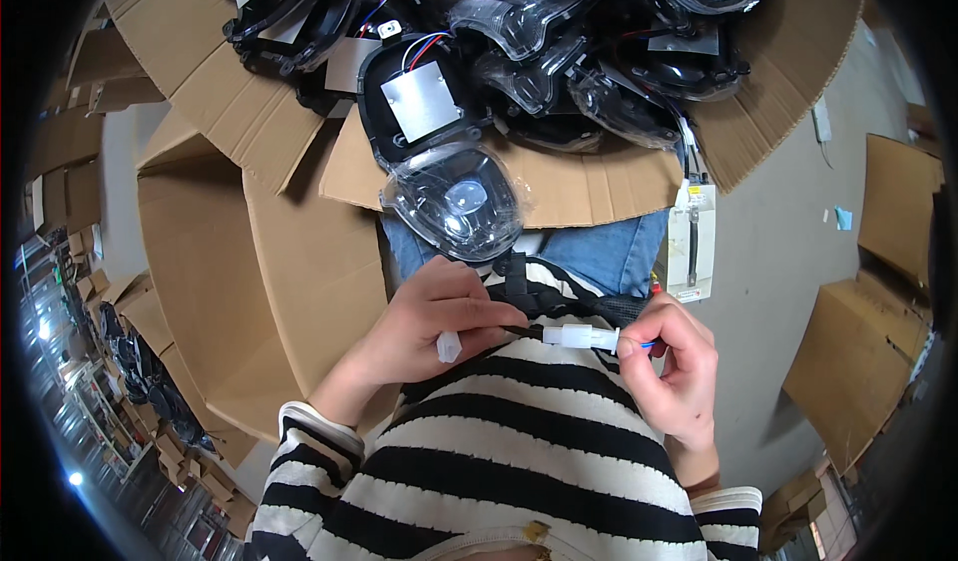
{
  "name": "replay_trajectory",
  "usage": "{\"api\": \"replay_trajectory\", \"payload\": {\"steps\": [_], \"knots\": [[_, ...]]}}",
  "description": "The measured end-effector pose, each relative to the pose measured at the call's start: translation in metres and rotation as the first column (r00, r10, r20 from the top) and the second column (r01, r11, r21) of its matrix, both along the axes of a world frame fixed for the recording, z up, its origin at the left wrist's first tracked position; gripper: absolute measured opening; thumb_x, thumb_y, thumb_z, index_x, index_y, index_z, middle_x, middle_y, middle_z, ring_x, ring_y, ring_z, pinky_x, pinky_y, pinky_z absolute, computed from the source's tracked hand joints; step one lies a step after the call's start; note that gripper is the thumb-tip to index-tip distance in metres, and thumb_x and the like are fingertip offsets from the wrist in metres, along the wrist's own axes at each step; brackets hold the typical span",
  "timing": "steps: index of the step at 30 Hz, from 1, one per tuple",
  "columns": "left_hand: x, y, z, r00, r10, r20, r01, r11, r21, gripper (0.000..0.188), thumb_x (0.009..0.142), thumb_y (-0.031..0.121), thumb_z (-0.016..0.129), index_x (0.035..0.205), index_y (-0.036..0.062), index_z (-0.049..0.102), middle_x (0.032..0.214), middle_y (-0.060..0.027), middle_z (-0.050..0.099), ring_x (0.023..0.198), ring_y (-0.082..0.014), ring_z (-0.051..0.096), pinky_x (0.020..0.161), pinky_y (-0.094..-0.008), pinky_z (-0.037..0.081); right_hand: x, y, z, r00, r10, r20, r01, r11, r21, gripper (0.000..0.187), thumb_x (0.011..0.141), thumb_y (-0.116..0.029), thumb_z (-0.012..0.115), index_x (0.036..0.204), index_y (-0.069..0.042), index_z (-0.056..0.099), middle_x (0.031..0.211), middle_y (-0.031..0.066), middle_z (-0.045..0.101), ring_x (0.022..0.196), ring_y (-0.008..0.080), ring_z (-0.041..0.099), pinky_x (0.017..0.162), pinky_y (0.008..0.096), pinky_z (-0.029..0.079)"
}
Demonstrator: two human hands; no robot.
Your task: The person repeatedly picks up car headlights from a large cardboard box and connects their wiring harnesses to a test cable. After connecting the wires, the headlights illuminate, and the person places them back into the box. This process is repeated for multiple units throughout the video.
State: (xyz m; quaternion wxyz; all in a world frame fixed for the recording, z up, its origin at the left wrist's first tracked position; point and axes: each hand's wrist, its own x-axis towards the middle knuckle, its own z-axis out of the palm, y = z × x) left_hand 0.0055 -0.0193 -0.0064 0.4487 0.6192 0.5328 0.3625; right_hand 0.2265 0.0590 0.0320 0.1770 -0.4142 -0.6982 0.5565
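In front of my striped shirt, a white plastic connector (589, 337) lies level between my two hands. My right hand (674, 366) pinches its right end with thumb and forefinger, where a bit of blue wire shows. At its other end a dark cable runs into the closed fingers of my left hand (439, 311). Below those fingers sticks out a second white connector (449, 347); how it is held is hidden. Just beyond my left hand, a headlamp (464, 197) with a clear, film-wrapped lens rests at the edge of a cardboard flap.
A large open carton (299, 291) stands at the left, and flaps of another surround a pile of headlamps (539, 52) ahead. A white metal-cased device (694, 242) with a handle sits beyond my right hand. More cartons (858, 361) stand at the far right.
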Motion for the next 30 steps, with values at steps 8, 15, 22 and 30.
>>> {"api": "replay_trajectory", "payload": {"steps": [8,15,22,30], "knots": [[0.001,0.000,0.006,0.995,0.071,0.076,-0.072,0.997,0.017,0.022,0.066,0.004,0.065,0.088,0.0065,0.064,0.063,-0.0042,0.050,0.058,-0.0190,0.046,0.055,-0.0311,0.034,0.004,0.002,-0.007,0.997,0.019,-0.076,-0.030,0.990,-0.140,0.006,0.070,-0.001,0.059,0.070,-0.001,0.052,0.063,0.0036,0.048,0.053,0.0111,0.042,0.047,0.0222,0.033],[-0.097,-0.066,0.082,0.538,0.473,0.698,-0.783,0.588,0.204,0.021,0.084,0.019,0.051,0.097,0.0031,0.052,0.063,-0.0009,0.041,0.064,-0.0114,0.034,0.061,-0.0262,0.028,0.021,0.012,0.005,0.955,-0.273,-0.117,0.228,0.926,-0.299,0.004,0.074,0.003,0.052,0.078,0.003,0.053,0.070,0.0039,0.050,0.066,0.0101,0.042,0.061,0.0232,0.034],[-0.255,-0.135,0.090,-0.036,0.986,0.166,-0.765,-0.134,0.630,0.014,0.085,0.019,0.053,0.082,0.0056,0.055,0.061,0.0027,0.041,0.056,-0.0091,0.036,0.051,-0.0240,0.028,0.002,0.005,-0.010,0.998,0.016,-0.065,-0.027,0.984,-0.176,0.004,0.071,0.000,0.057,0.075,0.000,0.056,0.064,0.0032,0.050,0.053,0.0092,0.041,0.049,0.0213,0.033],[-0.280,-0.211,-0.174,0.257,0.869,-0.424,-0.966,0.213,-0.148,0.021,0.084,0.017,0.053,0.093,-0.0009,0.060,0.082,-0.0044,0.061,0.076,-0.0111,0.055,0.071,-0.0230,0.044,-0.002,0.005,-0.015,0.985,0.164,-0.057,-0.170,0.976,-0.139,0.006,0.072,-0.004,0.059,0.075,-0.002,0.054,0.063,0.0048,0.050,0.052,0.0134,0.042,0.047,0.0244,0.034]]}}
